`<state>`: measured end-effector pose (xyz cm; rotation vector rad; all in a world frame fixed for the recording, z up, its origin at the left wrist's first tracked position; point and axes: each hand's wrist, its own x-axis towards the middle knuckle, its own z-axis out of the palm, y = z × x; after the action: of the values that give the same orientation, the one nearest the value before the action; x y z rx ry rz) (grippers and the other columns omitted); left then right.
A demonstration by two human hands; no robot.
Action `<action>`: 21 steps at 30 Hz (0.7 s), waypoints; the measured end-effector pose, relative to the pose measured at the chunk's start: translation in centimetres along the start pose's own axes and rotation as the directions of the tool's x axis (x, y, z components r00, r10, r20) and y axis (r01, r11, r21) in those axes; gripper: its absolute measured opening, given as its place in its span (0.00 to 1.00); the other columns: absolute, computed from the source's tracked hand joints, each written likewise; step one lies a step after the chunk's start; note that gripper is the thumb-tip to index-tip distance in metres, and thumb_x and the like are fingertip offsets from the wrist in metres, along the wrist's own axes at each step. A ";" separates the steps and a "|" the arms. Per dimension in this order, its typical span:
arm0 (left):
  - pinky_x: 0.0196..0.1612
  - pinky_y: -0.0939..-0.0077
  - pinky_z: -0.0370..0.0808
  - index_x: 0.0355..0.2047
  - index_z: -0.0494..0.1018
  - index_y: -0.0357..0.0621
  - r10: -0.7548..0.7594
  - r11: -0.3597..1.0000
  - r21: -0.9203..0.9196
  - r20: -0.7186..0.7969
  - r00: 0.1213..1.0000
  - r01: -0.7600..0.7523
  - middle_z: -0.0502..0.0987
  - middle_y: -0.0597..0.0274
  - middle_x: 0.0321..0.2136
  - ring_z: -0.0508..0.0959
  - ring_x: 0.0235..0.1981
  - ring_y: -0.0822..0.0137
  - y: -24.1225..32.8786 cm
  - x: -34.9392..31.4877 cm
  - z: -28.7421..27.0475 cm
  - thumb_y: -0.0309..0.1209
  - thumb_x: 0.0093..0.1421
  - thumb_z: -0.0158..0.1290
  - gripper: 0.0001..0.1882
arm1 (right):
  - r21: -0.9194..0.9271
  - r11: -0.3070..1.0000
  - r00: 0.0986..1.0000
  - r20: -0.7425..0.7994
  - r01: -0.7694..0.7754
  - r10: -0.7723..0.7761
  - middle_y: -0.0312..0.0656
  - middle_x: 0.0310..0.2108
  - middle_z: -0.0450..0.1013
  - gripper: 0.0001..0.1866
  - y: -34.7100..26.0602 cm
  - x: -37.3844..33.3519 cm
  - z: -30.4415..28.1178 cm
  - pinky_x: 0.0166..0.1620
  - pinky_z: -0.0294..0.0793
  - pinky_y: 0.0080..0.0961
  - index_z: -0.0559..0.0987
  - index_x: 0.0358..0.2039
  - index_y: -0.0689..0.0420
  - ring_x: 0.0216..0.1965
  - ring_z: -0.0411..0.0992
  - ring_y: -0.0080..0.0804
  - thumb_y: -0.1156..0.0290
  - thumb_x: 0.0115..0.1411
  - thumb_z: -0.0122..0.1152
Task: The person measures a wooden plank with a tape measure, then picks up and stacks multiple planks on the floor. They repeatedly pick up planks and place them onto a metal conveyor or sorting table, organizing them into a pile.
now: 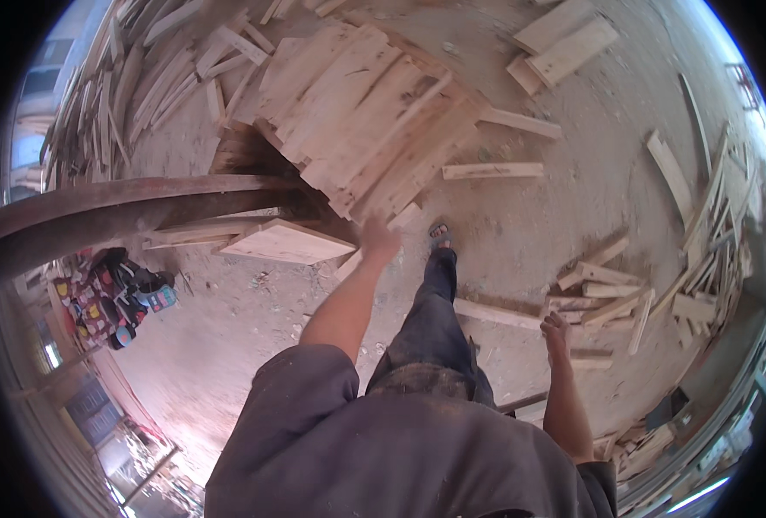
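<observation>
My left hand (380, 243) is stretched forward, smeared by motion, by the near edge of a large stack of pale planks (370, 104). Whether it touches the wood or holds anything cannot be made out. My right hand (556, 335) hangs out to the right with its fingers curled in, and nothing shows in it. Behind it in the picture, a long board (497, 312) runs along the ground, close to short offcuts (605, 291). A wide pale board (288, 243) lies left of my left hand.
A dark beam (141, 203) reaches in from the left. Loose slats (154, 82) pile up at the far left, and more scrap wood (711, 250) lies at right. Single boards (492, 170) lie ahead on the dusty floor. Bags (111, 293) sit at left.
</observation>
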<state>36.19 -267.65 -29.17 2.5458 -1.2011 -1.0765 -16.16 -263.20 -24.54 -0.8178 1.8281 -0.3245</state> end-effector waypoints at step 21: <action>0.72 0.56 0.61 0.66 0.65 0.30 0.221 0.805 0.385 0.510 0.831 -0.451 0.67 0.34 0.66 0.65 0.69 0.41 -0.3 -36.1 16.3 0.49 0.66 0.50 0.38 | -0.451 0.719 0.840 -0.164 -0.530 0.517 0.47 0.34 0.78 0.13 70.1 -58.1 -5.8 0.37 0.75 0.48 0.83 0.32 0.53 0.34 0.78 0.48 0.57 0.53 0.69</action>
<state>10.24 -238.77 -21.49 2.2819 -2.2271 -1.4509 -35.94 -174.29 -20.58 -0.5733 2.1087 0.5176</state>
